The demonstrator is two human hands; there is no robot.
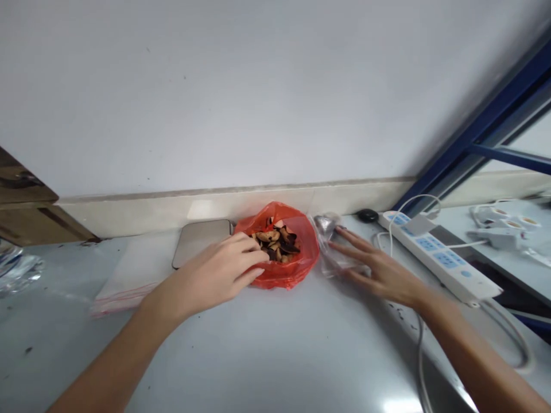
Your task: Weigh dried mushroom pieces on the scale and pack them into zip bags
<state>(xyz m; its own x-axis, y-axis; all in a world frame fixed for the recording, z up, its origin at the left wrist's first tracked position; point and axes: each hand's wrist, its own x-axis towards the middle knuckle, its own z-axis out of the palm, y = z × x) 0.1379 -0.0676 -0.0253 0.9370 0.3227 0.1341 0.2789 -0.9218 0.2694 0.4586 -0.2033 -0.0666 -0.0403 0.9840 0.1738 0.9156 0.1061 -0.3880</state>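
A red plastic bag [297,274] stands with its mouth wide, showing dried brown slices [279,241] with dark edges inside. My left hand [224,267] is closed at the bag's near left rim, its fingers over the edge and its thumb outside. Part of the rim is hidden under those fingers. Just right of the bag, my right hand [374,267] lies with fingers spread, touching a crumpled clear plastic bag [329,261]. A greyish lump [326,222] shows at the top of the clear bag; I cannot make out what it is.
A flat scale-like device [200,238] and a stack of clear zip bags [129,275] lie on the left. Right of my right hand are a white power strip [441,255], its cables and a small black object [367,215]. The wall [258,115] closes off the back; a blue metal frame [465,137] rises at right.
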